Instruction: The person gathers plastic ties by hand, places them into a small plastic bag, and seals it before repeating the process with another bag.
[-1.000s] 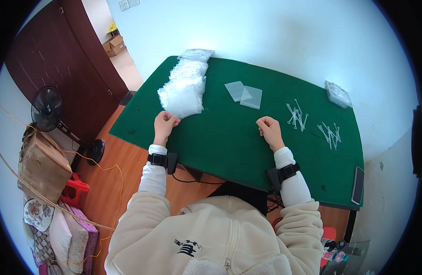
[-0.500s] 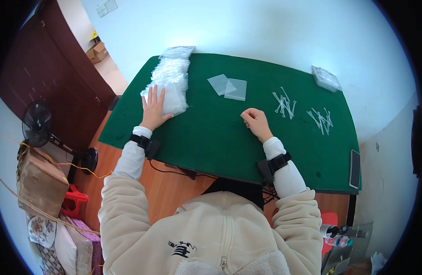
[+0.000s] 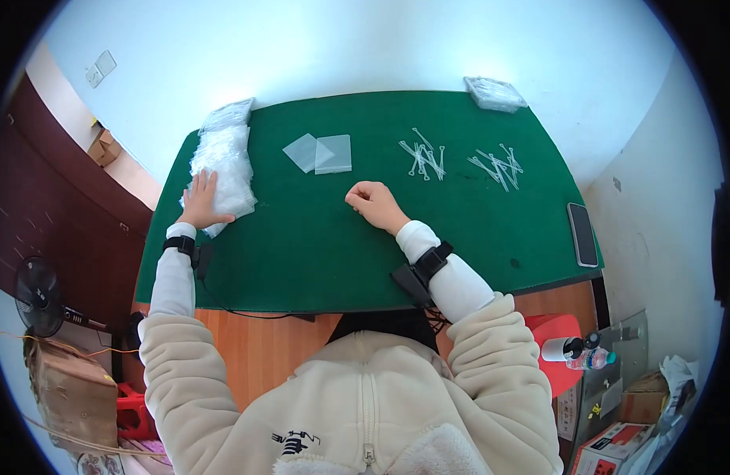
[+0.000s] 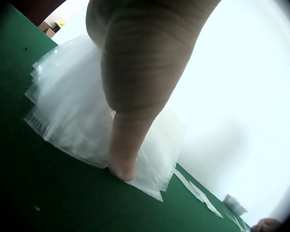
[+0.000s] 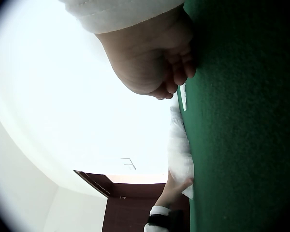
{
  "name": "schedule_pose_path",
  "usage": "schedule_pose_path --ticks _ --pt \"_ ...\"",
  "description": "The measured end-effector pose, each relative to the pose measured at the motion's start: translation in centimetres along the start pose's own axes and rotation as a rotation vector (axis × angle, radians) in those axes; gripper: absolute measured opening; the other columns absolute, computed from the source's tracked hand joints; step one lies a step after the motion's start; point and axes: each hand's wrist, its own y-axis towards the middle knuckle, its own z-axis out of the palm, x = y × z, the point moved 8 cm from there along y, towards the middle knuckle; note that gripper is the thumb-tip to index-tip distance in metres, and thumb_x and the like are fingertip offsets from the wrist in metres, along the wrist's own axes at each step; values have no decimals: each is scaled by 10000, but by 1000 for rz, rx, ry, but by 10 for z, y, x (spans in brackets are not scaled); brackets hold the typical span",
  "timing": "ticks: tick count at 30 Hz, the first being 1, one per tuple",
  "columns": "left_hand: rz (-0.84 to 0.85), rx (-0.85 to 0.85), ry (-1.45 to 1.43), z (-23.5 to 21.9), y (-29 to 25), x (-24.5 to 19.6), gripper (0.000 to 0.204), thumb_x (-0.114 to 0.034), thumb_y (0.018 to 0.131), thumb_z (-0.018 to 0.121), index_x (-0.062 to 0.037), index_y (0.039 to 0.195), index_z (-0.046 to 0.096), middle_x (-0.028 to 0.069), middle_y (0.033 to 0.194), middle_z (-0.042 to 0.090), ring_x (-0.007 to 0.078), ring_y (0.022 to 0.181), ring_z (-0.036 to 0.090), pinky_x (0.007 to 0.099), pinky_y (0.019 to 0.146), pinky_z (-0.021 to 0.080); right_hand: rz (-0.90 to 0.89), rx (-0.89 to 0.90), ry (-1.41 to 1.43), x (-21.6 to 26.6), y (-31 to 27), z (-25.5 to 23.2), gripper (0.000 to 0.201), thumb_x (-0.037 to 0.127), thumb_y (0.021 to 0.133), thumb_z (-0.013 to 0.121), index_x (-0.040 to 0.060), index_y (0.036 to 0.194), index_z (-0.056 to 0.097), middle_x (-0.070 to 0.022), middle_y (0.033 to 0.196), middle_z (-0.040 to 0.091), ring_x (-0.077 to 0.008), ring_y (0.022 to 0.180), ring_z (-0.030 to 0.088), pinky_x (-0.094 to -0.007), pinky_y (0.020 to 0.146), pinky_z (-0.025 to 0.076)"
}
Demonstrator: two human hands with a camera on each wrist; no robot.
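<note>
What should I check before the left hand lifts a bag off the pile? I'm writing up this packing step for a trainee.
1. Left hand lies flat on the pile of clear bags: ok.
2. A single bag is separated from the pile: cannot tell.
3. Right hand is free; it rests as a fist on the green table, holding nothing visible: ok.
4. Plastic ties lie within view, beyond the right hand: ok.
5. Two flat bags lie apart from the pile: ok.
</note>
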Motion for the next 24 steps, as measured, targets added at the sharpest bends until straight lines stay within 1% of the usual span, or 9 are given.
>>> schedule_pose_path --ticks 3,7,10,12,14,15,18,22,24 --pt "12 93 -86 1 4 7 1265 -608 525 759 -124 1455 51 176 1507 22 345 1394 18 592 1066 88 6 27 0 1 2 3 146 137 828 594 1 775 605 3 652 560 -67 604 511 -228 553 426" --pt "35 115 17 2 3 2 1279 -630 519 751 -133 1456 35 171 1508 20 337 1395 11 585 1071 80 -41 28 -106 9 -1 1 143 154 803 611 13 778 615 -26 650 581 -115 593 545 -267 555 441" --pt "-1 156 15 -1 -1 1 1249 -629 556 729 -131 1458 22 172 1508 24 338 1395 2 579 1073 75 -147 -324 -549 31 -8 -34 169 203 767 645 35 773 627 -69 700 611 -196 642 583 -322 587 461" --pt "-9 168 15 -7 0 -3 1234 -629 574 718 -131 1459 16 173 1507 25 338 1395 -3 575 1074 73 -96 -519 -785 36 -9 -72 207 278 736 660 75 743 625 -107 871 634 -268 836 594 -402 622 470" --pt "-23 86 -15 -11 -7 -4 1238 -640 567 716 -133 1458 22 177 1506 37 338 1396 6 578 1072 66 41 -686 -1103 46 -19 -112 333 333 728 684 49 890 620 -110 958 611 -270 916 562 -398 694 454" --pt "-34 45 -32 -14 -9 -4 1240 -645 563 715 -134 1458 26 179 1506 42 338 1396 11 579 1071 62 40 -687 -1104 44 -19 -121 333 333 728 684 49 890 620 -110 958 611 -270 916 562 -398 694 454" --pt "17 -88 -76 -36 -16 -17 1179 -633 608 692 -132 1459 48 184 1502 66 341 1396 12 577 1071 53 385 -676 -1213 9 -23 -141 516 395 730 685 3 1043 564 -107 973 592 -271 949 536 -393 770 423" --pt "160 -269 -119 -76 -26 -53 1070 -606 679 655 -126 1456 96 190 1497 97 345 1395 18 575 1071 47 186 -701 -1252 8 -13 -117 613 437 738 674 -22 1113 518 -93 954 583 -256 932 527 -385 802 395" --pt "215 -324 -129 -91 -32 -71 1031 -596 703 642 -124 1454 115 192 1495 107 347 1394 21 574 1071 45 146 -670 -1254 3 -7 -114 553 408 743 674 -9 1076 529 -96 949 585 -265 927 531 -391 784 408"
